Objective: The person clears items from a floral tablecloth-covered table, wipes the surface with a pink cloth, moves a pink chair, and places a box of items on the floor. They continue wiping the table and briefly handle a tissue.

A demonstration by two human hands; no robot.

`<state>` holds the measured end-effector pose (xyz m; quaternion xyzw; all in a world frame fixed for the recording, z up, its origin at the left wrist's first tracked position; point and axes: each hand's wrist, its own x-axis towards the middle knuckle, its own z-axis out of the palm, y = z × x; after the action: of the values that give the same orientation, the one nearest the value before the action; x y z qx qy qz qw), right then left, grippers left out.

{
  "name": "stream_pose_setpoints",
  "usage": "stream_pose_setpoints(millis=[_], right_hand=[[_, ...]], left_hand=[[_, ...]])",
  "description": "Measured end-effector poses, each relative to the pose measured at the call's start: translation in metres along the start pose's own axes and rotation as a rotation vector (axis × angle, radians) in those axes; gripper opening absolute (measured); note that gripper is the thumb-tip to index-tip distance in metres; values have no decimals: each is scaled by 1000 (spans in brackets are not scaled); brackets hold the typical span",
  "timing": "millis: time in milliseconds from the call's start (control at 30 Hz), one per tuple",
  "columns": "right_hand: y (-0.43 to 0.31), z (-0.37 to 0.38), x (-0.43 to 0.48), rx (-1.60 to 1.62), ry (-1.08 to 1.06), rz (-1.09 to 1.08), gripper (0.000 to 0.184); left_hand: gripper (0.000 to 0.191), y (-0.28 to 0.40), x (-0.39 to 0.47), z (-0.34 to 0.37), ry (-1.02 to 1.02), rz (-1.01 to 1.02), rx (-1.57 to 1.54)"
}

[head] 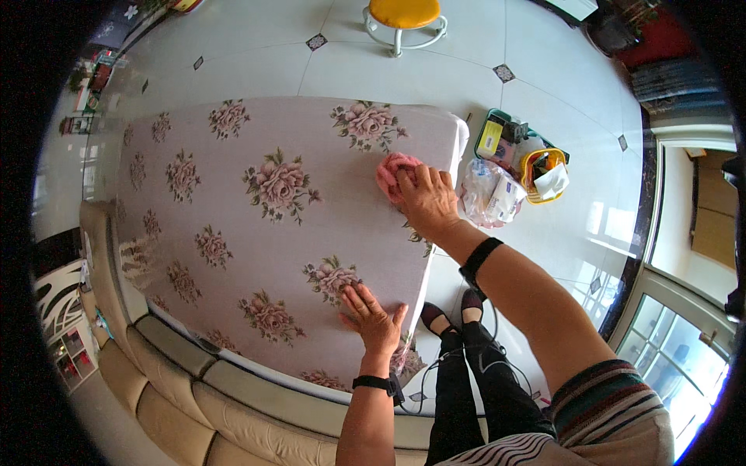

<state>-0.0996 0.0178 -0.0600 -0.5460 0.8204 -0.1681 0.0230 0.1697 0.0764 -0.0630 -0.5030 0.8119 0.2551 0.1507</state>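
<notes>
A pale pink tablecloth (344,227) printed with rose bunches covers the long table before me. My right hand (428,201) grips a crumpled pink cloth (393,172) and presses it on the tabletop near the right end. Lower down, my left hand (373,320) lies palm down with fingers spread, its fingertips over a printed rose bunch. It holds nothing. Both wrists wear black bands, and a thin cable hangs near my legs.
Beige leather sofa (233,402) runs along the table's lower side. On the floor at right are a green tray (486,131) of items, a yellow basket (545,201) and a clear plastic bag (481,186). A yellow-seated stool (405,14) stands beyond the table. A glazed door (670,332) is at right.
</notes>
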Motion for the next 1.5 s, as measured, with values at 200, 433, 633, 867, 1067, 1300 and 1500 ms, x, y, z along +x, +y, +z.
stream_pose_setpoints(millis=[200, 433, 633, 867, 1067, 1300, 1500], right_hand=[[24, -5, 67, -55, -107, 108, 33], [-81, 21, 7, 85, -75, 31, 37], [-90, 24, -35, 157, -178, -274, 48], [-145, 14, -38, -51, -334, 173, 44], [-192, 18, -39, -88, -322, 541, 49], [-379, 70, -149, -797, -320, -372, 58], [-431, 87, -235, 209, -318, -191, 47]], left_hand=[[111, -9, -3, 12, 23, 14, -14], [108, -5, -4, 10, 93, 38, 45], [105, -3, -4, 10, 82, 26, 14], [95, -30, -15, -8, 97, 290, -244], [63, -200, -87, -62, 241, 609, -465], [60, -418, -74, -139, 345, 210, -161], [58, -439, -80, -140, 336, 172, -276]])
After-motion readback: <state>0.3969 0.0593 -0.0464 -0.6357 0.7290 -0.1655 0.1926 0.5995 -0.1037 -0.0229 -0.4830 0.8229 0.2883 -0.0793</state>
